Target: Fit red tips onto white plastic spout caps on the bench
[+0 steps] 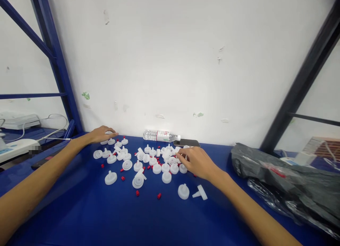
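Note:
On the blue table lies a loose spread of white plastic spout caps (pixel 111 177), round with a narrow nozzle, some upright and some tipped over. Small red tip caps (pixel 123 178) are scattered among them, and a few sit on nozzles. My left hand (pixel 102 134) reaches over the back left of the spread, fingers stretched out and slightly apart, close above white caps. At the right side of the pile, my right hand (pixel 196 161) is palm down, thumb and forefinger apart beside the white caps. Its other fingers are partly hidden.
A clear plastic bottle (pixel 162 135) lies against the wall, with a dark phone (pixel 187 143) beside it. Grey plastic bags (pixel 287 175) are heaped at the right. Blue frame posts (pixel 57 58) stand at the left, near a white power strip (pixel 18 148).

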`<action>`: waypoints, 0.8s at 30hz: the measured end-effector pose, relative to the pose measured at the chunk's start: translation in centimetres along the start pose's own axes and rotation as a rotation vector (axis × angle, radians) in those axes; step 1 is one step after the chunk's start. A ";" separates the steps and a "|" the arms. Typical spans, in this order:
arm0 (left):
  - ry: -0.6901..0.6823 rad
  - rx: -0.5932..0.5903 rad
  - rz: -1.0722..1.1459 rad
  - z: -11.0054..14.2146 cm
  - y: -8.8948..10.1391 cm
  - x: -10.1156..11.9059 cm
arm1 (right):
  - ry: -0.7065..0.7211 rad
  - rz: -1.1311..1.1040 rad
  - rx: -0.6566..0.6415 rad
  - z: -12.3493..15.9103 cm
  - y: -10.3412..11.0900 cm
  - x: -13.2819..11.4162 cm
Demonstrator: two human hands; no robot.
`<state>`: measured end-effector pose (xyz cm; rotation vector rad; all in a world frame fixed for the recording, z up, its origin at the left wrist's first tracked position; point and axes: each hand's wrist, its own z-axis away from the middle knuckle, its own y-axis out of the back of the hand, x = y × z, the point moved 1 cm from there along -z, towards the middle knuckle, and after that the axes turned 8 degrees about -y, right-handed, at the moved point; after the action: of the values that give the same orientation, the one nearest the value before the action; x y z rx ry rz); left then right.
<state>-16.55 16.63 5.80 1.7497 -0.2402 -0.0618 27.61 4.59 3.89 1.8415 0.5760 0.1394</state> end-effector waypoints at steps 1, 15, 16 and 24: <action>-0.001 -0.004 -0.003 -0.1 -0.5 -0.4 | 0.001 0.000 0.000 0.0 0.0 0.0; -0.007 0.176 0.017 1.7 -2.6 -0.4 | 0.010 -0.007 0.027 0.0 0.0 0.0; 0.007 0.224 0.030 1.8 -1.9 0.1 | 0.005 -0.014 0.048 0.0 0.1 0.0; -0.094 0.570 0.330 2.2 4.1 11.8 | -0.040 -0.413 0.189 -0.1 0.7 -0.8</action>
<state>-5.96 11.53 10.52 2.2489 -0.6628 0.1819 27.14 4.18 4.71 1.8592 0.9525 -0.2346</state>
